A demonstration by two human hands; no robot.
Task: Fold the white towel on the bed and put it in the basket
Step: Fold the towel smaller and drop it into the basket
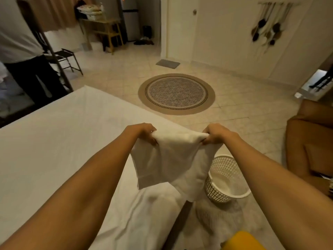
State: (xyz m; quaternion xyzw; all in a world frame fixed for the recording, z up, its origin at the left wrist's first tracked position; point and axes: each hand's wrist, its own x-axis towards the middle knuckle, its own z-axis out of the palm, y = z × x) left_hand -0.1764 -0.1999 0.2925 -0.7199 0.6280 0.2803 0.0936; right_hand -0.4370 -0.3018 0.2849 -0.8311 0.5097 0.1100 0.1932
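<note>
The white towel (171, 159) hangs in the air above the corner of the bed (54, 141), stretched between both hands. My left hand (144, 131) grips its upper left corner and my right hand (216, 133) grips its upper right corner. The cloth droops in loose folds, its lower edge reaching down toward the bed's edge. A white lattice basket (227, 179) stands on the floor just right of the bed, below my right forearm, partly hidden by the towel. Its inside looks empty.
A round woven rug (176, 93) lies on the tiled floor ahead. A brown sofa (310, 141) stands at the right. A person (23, 56) stands at the far left by the bed. A yellow object (243, 240) shows at the bottom.
</note>
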